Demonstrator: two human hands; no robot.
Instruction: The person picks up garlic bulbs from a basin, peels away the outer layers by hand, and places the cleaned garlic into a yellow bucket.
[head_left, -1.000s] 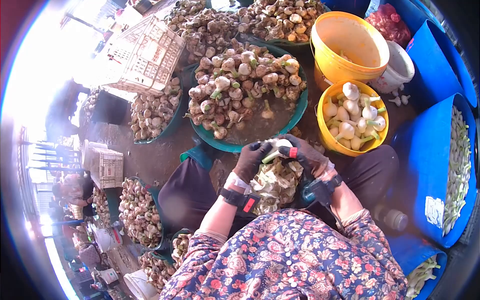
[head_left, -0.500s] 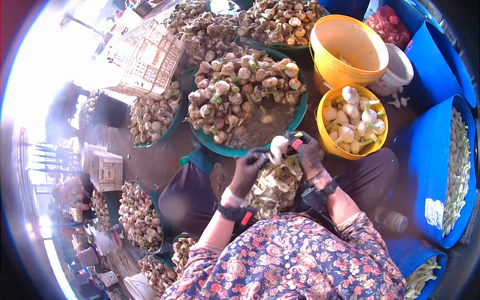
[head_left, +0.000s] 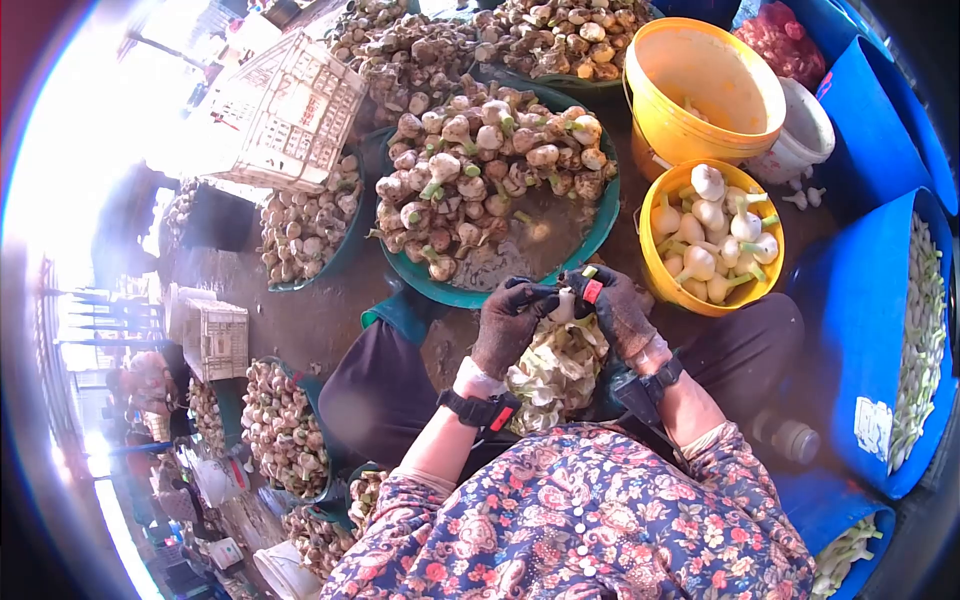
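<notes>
Both hands wear dark gloves and meet above my lap at a garlic bulb point(head_left: 566, 306). My right hand point(head_left: 618, 312) is closed round the bulb, and a cut green stem end pokes out by its fingers. The fingers of my left hand point(head_left: 507, 325) are closed against the bulb's other side and hide part of it. Directly below lies a heap of pale garlic skins point(head_left: 555, 370). Just ahead stands a green tub point(head_left: 440, 290) of dirty garlic bulbs point(head_left: 465, 180) with murky water. Cleaned white garlic bulbs point(head_left: 712, 225) fill a yellow bucket point(head_left: 668, 278) on the right.
A larger yellow bucket point(head_left: 655, 110) and a white bucket point(head_left: 810, 130) stand behind. Blue bins point(head_left: 840, 330) line the right side, one holding many garlic stalks or bulbs. White crates point(head_left: 300, 110) and more garlic tubs point(head_left: 285, 430) are on the left. A person point(head_left: 150, 385) is far left.
The garlic bulb has dropped slightly and is now more covered by my fingers. My left hand has moved a little up and right, closer to my right hand.
</notes>
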